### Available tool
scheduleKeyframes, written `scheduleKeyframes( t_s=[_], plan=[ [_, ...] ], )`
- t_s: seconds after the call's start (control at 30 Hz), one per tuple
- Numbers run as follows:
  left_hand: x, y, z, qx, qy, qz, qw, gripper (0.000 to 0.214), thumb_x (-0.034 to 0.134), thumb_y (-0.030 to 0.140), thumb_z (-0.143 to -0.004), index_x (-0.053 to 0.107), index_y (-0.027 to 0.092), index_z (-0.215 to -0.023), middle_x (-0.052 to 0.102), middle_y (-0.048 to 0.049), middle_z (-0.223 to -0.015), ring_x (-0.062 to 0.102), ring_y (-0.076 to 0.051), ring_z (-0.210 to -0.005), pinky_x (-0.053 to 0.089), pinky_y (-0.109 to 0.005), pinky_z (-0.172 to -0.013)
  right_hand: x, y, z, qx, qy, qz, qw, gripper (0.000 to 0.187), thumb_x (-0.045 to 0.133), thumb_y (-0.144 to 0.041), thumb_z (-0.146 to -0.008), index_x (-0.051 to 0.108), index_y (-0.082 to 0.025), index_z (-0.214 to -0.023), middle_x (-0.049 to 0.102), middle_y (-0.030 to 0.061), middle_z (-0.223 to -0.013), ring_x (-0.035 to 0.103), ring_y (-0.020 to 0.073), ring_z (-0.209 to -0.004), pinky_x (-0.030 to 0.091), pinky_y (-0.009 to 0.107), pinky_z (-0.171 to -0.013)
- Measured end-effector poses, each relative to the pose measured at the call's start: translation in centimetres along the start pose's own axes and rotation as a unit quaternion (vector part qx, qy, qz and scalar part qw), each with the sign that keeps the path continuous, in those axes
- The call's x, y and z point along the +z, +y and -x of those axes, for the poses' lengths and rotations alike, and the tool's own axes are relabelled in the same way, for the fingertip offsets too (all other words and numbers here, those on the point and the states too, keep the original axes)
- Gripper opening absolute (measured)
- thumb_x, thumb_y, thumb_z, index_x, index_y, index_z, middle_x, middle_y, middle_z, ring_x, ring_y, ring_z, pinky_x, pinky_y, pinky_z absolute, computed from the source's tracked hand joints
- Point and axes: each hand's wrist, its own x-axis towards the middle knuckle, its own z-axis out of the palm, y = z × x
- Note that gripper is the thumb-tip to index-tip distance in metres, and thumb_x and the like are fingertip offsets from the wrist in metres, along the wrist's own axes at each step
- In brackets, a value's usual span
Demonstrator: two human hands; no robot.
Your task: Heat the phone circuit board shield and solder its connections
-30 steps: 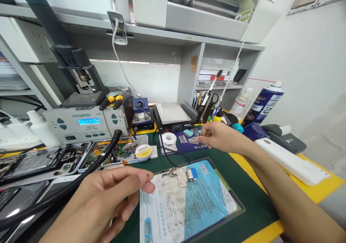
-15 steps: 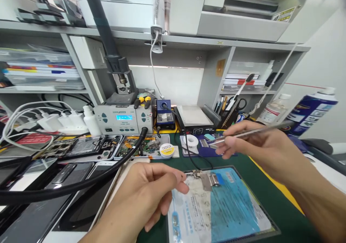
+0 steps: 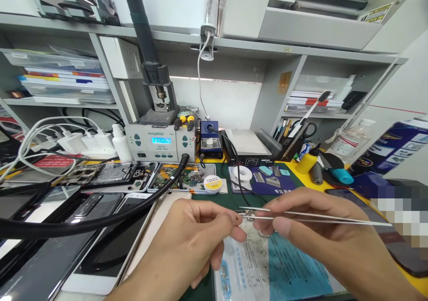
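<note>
My left hand (image 3: pixel 200 229) is closed, thumb and forefinger pinching a small metallic electronic part (image 3: pixel 249 213) at its edge. Thin metal tweezers (image 3: pixel 364 223) lie between the fingers of my right hand (image 3: pixel 324 212), which is closed on them. Their two tips are slightly apart and reach across the part, close to my left fingertips; whether they grip it cannot be made out. My right fingers hide much of the part. Below both hands, a blue and white printed packet (image 3: pixel 247 265) lies on the green mat (image 3: pixel 200 287).
Phones (image 3: pixel 96 256) and opened phone boards (image 3: pixel 197 176) lie at left, crossed by a thick black hose (image 3: pixel 133 220). Behind stands a grey hot-air station (image 3: pixel 160 147). A solder spool (image 3: pixel 241 175), a heating plate (image 3: pixel 245 142) and a yellow bottle (image 3: pixel 307 160) sit further right.
My right hand has come down and left with the tweezers, bringing their tips to the part in my left hand. The view has shifted slightly, and my left hand keeps its pinch.
</note>
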Motion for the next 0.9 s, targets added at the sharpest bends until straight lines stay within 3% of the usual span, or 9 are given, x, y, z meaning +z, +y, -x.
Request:
scheduleKeyframes(
  t_s=[0.4, 0.6, 0.9],
  plan=[
    [-0.2, -1.2, -1.3, 0.007, -0.011, 0.016, 1.0, 0.042, 0.07, 0.057, -0.08, 0.081, 0.017, -0.081, 0.05, 0.003, -0.044, 0.03, -0.004, -0.03, 0.02, -0.015, -0.029, 0.6, -0.5, 0.3, -0.058, 0.007, 0.042, 0.997, 0.005, 0.083, -0.036, -0.09, 0.084, -0.04, -0.088, 0.085, -0.0015, -0.084, 0.083, 0.0198, -0.076, 0.069, 0.021, -0.07],
    [-0.1, -1.3, -1.1, 0.014, -0.009, 0.025, 1.0, 0.043, 0.071, 0.059, -0.08, 0.082, 0.017, -0.08, 0.05, 0.0029, -0.044, 0.029, -0.003, -0.03, 0.019, -0.014, -0.029, 0.7, -0.5, 0.2, -0.055, 0.006, 0.039, 0.998, 0.004, 0.083, -0.036, -0.09, 0.085, -0.039, -0.087, 0.085, 0.0005, -0.085, 0.084, 0.0218, -0.077, 0.069, 0.023, -0.069],
    [-0.2, -1.6, -1.2, 0.015, -0.007, 0.031, 0.999, 0.041, 0.07, 0.056, -0.083, 0.082, 0.017, -0.082, 0.05, 0.0029, -0.045, 0.03, -0.003, -0.031, 0.021, -0.013, -0.03, 0.8, -0.5, 0.1, -0.059, -0.006, 0.027, 0.998, 0.009, 0.082, -0.033, -0.091, 0.083, -0.042, -0.088, 0.085, -0.0042, -0.085, 0.084, 0.0171, -0.078, 0.067, 0.017, -0.072]
  ],
)
